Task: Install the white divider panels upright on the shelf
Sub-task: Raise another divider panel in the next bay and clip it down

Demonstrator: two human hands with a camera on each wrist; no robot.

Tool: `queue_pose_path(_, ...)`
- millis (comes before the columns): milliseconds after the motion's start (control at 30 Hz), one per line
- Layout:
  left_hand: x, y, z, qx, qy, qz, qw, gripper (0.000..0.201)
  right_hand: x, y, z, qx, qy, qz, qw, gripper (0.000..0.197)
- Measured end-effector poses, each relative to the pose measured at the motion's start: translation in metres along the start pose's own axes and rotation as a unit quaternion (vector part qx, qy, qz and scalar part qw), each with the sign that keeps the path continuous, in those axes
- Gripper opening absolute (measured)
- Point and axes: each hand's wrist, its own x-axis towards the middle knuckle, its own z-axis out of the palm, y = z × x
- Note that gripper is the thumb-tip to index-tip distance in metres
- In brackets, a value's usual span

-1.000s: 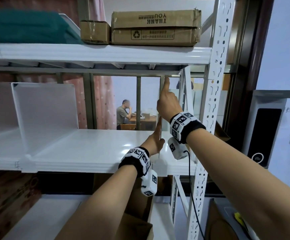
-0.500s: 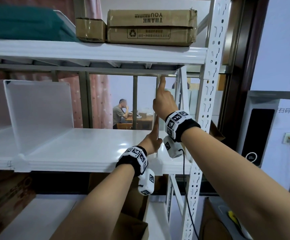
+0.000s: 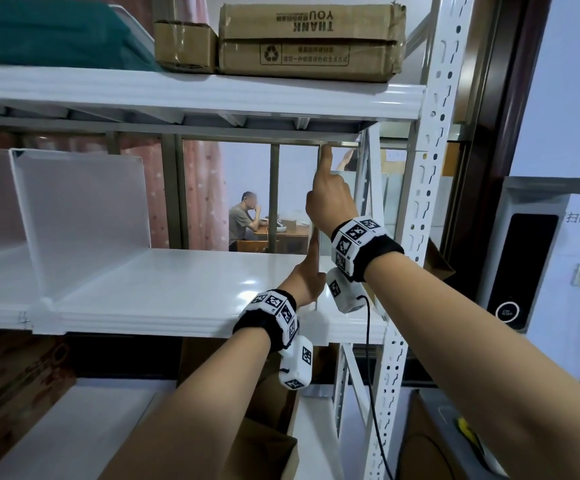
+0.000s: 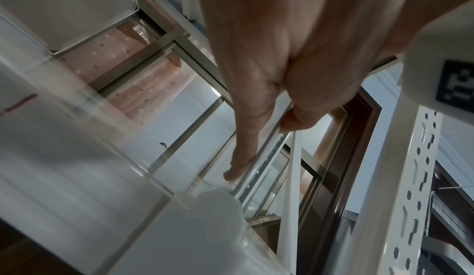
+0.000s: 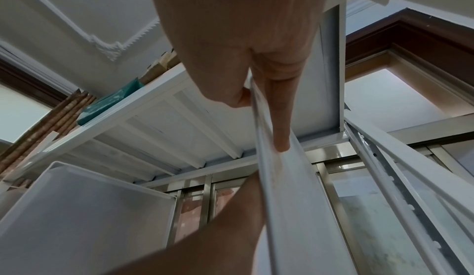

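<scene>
Progress: one white divider panel (image 3: pixel 84 216) already upright at the left of the middle shelf (image 3: pixel 177 306), a further panel face just visible beyond it at the frame's left edge; looks roughly midway, judging by the open stretch of shelf to the right.
In hand: a second divider (image 5: pixel 287 188), seen edge-on from the head view, standing near the right end of the shelf, close to the perforated upright post (image 3: pixel 430 188).
Seating: bottom edge meeting the shelf's front lip in the left wrist view; locked in or merely resting there, cannot tell.
Right hand (image 3: pixel 330 199): high on the panel's front edge, index finger stretched up along it toward the underside of the upper shelf (image 3: pixel 195 95), thumb tucked on the other side, so pinching the edge.
Left hand (image 3: pixel 307 278): low on the same edge, just above the shelf surface, index finger laid straight along it, thumb pressed against the other side, a light pinch.
Panel versus hands: sandwiched between thumb and finger of each, running vertically from lower hand to upper, both wrists in front of it.
Left to do: probably squaring this panel true, pressing it home, then letting go; more dividers possibly to follow, none visible waiting.
Up top: cardboard boxes (image 3: pixel 309 39) and a green bundle (image 3: pixel 49 32), well clear of the work.
</scene>
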Motion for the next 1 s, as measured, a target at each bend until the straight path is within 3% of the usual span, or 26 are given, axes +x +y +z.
queue_pose_path(267,-0.001,-0.001,0.002,-0.006,-0.005,-0.018,1.0,0.094,0.002,0.007,0.009,-0.011,0.024,-0.016,1.0,0.085)
queue_pose_path(433,-0.008,0.007,0.0,0.007,-0.013,-0.03,0.999,0.094,0.001,0.007,0.013,-0.006,0.027,-0.01,1.0,0.087)
queue_pose_path(567,-0.017,0.005,0.005,0.035,-0.02,-0.041,0.998,0.083,-0.009,0.007,0.02,-0.008,0.038,-0.003,0.999,0.09)
queue_pose_path(733,-0.014,-0.001,0.014,0.043,-0.015,-0.037,0.998,0.088,-0.017,0.015,0.016,-0.013,0.037,0.019,0.999,0.09)
queue_pose_path(900,-0.006,-0.014,0.021,0.025,-0.035,-0.074,0.996,0.05,-0.022,0.011,0.023,-0.01,0.045,0.013,0.999,0.09)
queue_pose_path(1000,-0.009,-0.013,0.022,0.053,-0.021,-0.056,0.997,0.059,-0.026,0.013,0.021,-0.001,0.046,0.014,0.999,0.091)
